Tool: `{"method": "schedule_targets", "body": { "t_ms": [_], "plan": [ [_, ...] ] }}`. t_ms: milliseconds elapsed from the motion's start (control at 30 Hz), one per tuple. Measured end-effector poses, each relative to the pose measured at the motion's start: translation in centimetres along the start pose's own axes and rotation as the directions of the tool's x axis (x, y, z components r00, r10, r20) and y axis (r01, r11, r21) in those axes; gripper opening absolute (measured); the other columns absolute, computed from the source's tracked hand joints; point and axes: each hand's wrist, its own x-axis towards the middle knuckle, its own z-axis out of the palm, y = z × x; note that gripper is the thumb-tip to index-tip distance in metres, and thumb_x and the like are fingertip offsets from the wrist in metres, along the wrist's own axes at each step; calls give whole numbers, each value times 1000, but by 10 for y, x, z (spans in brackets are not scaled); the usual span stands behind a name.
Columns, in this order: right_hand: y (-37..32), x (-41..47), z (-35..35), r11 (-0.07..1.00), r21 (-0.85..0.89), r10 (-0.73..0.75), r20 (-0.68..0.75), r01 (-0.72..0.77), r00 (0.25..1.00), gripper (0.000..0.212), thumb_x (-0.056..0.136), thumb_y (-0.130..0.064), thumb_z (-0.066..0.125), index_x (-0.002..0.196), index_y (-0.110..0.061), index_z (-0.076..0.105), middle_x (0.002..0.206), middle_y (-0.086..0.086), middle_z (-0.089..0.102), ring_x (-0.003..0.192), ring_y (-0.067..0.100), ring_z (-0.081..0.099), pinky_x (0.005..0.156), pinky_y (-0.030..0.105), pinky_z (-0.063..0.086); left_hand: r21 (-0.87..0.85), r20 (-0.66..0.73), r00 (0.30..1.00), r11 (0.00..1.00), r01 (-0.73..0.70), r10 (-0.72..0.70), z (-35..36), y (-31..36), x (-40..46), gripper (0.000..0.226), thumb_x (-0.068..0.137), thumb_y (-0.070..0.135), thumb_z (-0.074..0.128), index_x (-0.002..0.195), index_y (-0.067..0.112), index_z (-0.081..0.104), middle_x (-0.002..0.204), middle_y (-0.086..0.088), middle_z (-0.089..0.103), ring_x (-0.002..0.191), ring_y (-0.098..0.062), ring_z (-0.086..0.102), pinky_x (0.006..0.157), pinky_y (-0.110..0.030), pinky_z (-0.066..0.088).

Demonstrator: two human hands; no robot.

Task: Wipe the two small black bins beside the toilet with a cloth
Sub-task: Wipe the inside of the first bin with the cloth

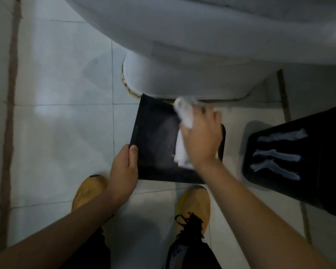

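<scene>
A small black bin [155, 136] lies on its side on the tiled floor just in front of the toilet base, its flat side facing up. My left hand [123, 167] grips its near left corner, thumb on top. My right hand [201, 138] holds a white cloth [183, 133] and presses it against the bin's right part; the hand and cloth are motion-blurred. A second black bin [299, 160] stands to the right, its top face marked with three pale streaks.
The white toilet [192, 55] fills the upper middle and right, its base ringed with brownish grime. Light floor tiles [56, 94] spread to the left. My two yellow shoes [194, 206] stand just below the bin.
</scene>
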Motion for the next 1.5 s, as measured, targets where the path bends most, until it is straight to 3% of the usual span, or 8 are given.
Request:
{"method": "schedule_targets", "body": {
  "t_ms": [167,500,667,833,933,1100,1233,1500],
  "plan": [
    [-5,-79,4,833,169,-542,62,526,838,40,76,-29,69,113,-15,67,112,7,62,94,25,53,79,33,47,30,17,1000,1000,-9,9,-3,-12,1,33,105,24,36,81,7,52,73,-11,55,67,-19,55,61,-29,45],
    [63,4,-36,955,245,156,61,-166,986,31,88,-30,57,103,-4,62,95,15,64,88,35,62,79,41,50,-54,70,997,998,15,-11,-4,0,-9,35,105,30,32,88,7,53,85,-19,58,81,-31,59,72,-48,51],
    [32,-26,-104,721,606,268,202,-335,942,15,95,-13,61,97,-28,59,85,-17,62,80,-5,63,75,16,48,-50,78,997,999,11,-7,-4,0,-7,36,105,32,32,91,6,53,85,-17,58,80,-26,58,71,-47,53],
    [17,-34,-123,297,784,144,528,-546,837,22,72,-25,75,92,-32,75,91,-11,76,86,8,73,69,27,57,-56,79,997,998,-16,20,-5,-2,-8,35,105,28,33,87,5,52,81,-20,57,77,-35,58,66,-51,50],
    [24,-24,-82,468,599,165,663,-650,730,19,80,-27,75,97,-23,69,96,-1,74,94,21,70,75,31,54,-48,77,997,999,-8,12,-5,-5,-6,36,105,29,33,90,2,53,82,-22,58,77,-36,58,69,-52,51],
    [29,-35,-53,796,460,266,317,-393,910,54,94,-23,65,142,-26,40,133,-6,53,116,10,51,91,22,39,-45,75,997,999,15,-11,-2,-7,-6,35,105,31,32,96,7,56,89,-15,61,84,-26,62,79,-50,54],
    [0,-70,-48,966,194,101,318,-169,943,95,79,-81,45,154,-41,3,153,13,24,135,28,33,108,40,36,-41,65,998,999,22,-19,-2,-8,-7,37,105,34,32,95,7,55,90,-19,60,84,-31,61,77,-55,54],
    [6,-79,-5,950,-101,-285,94,294,954,58,92,-55,52,141,-24,49,121,21,41,98,37,49,79,48,50,-83,91,995,996,43,-35,-1,7,12,38,105,40,28,102,17,58,93,1,63,85,-4,61,77,-19,50]
  ]
}}
